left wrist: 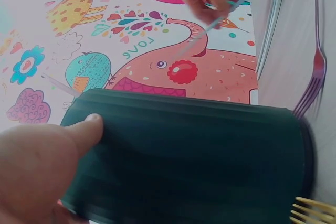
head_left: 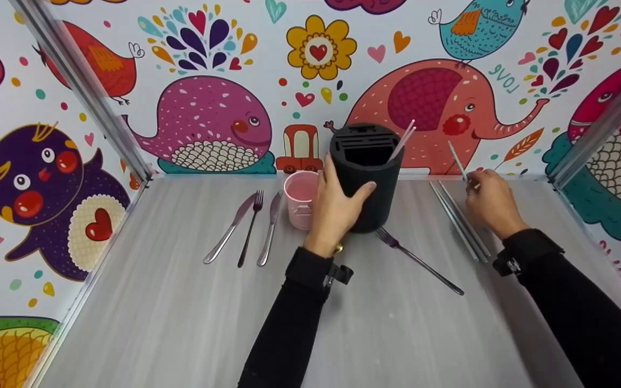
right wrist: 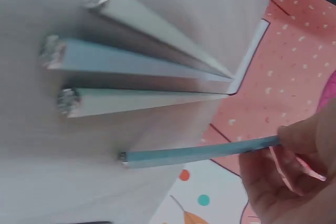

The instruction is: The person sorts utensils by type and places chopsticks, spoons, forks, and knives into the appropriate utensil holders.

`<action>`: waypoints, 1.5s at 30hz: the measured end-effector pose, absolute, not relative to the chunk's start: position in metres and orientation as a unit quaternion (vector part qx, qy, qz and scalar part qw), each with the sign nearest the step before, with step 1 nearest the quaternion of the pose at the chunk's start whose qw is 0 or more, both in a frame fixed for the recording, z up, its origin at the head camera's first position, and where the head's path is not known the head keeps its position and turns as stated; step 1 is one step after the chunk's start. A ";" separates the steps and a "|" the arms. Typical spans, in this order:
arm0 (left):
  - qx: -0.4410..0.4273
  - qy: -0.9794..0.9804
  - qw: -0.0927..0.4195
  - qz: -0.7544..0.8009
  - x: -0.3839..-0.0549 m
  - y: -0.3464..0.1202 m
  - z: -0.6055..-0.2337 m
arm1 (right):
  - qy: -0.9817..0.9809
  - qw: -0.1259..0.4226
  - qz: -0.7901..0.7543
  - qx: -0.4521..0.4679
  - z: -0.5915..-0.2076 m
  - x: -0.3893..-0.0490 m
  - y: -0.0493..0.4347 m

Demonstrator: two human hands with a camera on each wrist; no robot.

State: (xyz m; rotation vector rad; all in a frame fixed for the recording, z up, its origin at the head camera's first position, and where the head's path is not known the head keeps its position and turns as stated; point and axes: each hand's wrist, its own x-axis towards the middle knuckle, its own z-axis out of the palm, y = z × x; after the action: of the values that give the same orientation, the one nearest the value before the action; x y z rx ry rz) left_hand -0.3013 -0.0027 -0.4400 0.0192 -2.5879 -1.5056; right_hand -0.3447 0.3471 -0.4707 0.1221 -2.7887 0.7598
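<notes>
Your left hand (head_left: 337, 210) is wrapped against the side of the black holder (head_left: 378, 199), thumb spread across the face toward you and the other fingers around the left side, partly hidden. The holder stands close to the back wall (head_left: 318, 97), its slotted top uppermost, and two pale pink straws (head_left: 404, 138) poke out of its opening, leaning on the right-hand rim.

Your right hand (head_left: 494, 202) has its fingers closed to a pinch on one end of a pale blue straw (right wrist: 199, 154); the rest of that straw juts free, to the right of the holder and well apart from it. Three more straws (right wrist: 131, 61) lie side by side on the tabletop (head_left: 170, 312), just left of that hand, their far ends drawn together near the wall.

A pink cup (head_left: 298, 210) stands just left of the holder, partly covered by your left hand. Farther left lie a knife (head_left: 229, 233), a fork (head_left: 251, 226) and another knife (head_left: 271, 229) in a row. A dark fork (head_left: 421, 262) slants across the tabletop with its tines just beside the holder's base, and a gold fork (left wrist: 312, 211), mostly hidden, shows its tines near that base in the left wrist view.
</notes>
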 end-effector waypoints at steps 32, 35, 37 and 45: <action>-0.001 -0.865 0.089 -0.495 -0.302 -0.004 -0.440 | -0.761 0.234 0.591 0.134 -0.386 -0.297 0.241; -0.004 -0.863 0.089 -0.498 -0.302 -0.005 -0.441 | -0.741 0.238 0.613 0.136 -0.383 -0.295 0.236; -0.005 -0.862 0.089 -0.499 -0.302 -0.005 -0.441 | -0.730 0.244 0.624 0.135 -0.383 -0.295 0.234; -0.003 -0.865 0.088 -0.494 -0.302 -0.003 -0.441 | -0.661 0.279 0.680 0.151 -0.378 -0.296 0.231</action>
State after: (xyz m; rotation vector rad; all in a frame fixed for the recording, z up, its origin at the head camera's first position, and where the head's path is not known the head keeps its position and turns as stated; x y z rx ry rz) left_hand -0.3017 -0.0034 -0.4407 -0.0089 -2.5750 -1.4701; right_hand -0.2962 0.2311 -0.3782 0.4049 -1.7731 1.8237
